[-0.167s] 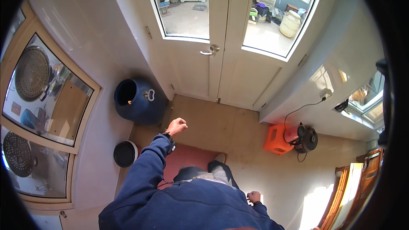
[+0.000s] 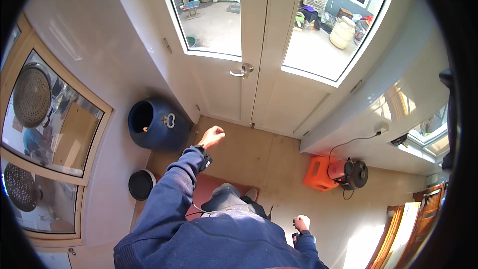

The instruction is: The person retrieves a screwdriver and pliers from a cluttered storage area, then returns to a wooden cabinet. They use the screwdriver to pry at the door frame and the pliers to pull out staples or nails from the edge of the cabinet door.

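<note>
My left hand (image 2: 212, 138) reaches out in front of me over the floor, its fingers loosely curled in with nothing visible in them. A dark watch-like device (image 2: 204, 158) is strapped round that wrist. The nearest thing is a dark blue barrel (image 2: 174, 138) with an open mouth and a white handle. At my right side, low in the picture, my right hand (image 2: 301, 223) is curled closed; I see nothing held. It touches nothing. Ahead is a white double door (image 2: 211, 82) with glass panes and a silver lever handle (image 2: 244, 71), its two leaves together.
A black-lidded bucket (image 2: 141, 184) stands by the left wall. On the right are an orange plastic stool (image 2: 315, 173), a pink kettle (image 2: 338, 169) and a dark round pot (image 2: 356, 175); a cord runs to a wall socket. A red mat (image 2: 204, 189) lies underfoot. Wooden furniture stands lower right.
My view has tilted up a little and the door looks nearer. The left hand has shifted slightly up and right; the right hand has come up and forward. My feet have changed position.
</note>
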A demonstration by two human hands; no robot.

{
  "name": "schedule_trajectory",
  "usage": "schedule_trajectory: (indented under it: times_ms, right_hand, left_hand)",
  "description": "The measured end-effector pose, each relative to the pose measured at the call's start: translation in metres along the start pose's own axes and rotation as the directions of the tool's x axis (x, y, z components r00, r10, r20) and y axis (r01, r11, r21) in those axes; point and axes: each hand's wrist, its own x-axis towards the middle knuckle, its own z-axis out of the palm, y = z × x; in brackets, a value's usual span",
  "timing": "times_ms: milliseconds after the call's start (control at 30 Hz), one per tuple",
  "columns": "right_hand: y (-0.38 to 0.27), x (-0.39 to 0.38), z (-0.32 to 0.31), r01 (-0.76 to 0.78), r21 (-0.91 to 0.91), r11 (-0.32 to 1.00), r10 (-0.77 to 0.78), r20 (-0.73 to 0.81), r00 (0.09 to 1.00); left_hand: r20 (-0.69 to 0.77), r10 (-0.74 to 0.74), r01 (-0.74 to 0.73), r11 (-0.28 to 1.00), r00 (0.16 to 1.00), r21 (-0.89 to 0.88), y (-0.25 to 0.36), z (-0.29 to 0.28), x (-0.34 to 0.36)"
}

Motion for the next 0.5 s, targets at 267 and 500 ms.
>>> schedule_trajectory:
  times_ms: [267,500]
  right_hand:
    - [-0.048,0.051,-0.052,0.012,-0.065,0.998,-0.006,0.086,0.996]
    - [-0.094,0.032,-0.031,-0.138,-0.053,0.989,0.146,0.195,0.97]
  left_hand:
    - [-0.233,0.406,-0.286,0.863,0.884,0.416,0.15,0.013,0.158]
    - [-0.259,0.477,-0.223,0.738,0.84,0.637,0.194,0.04,0.265]
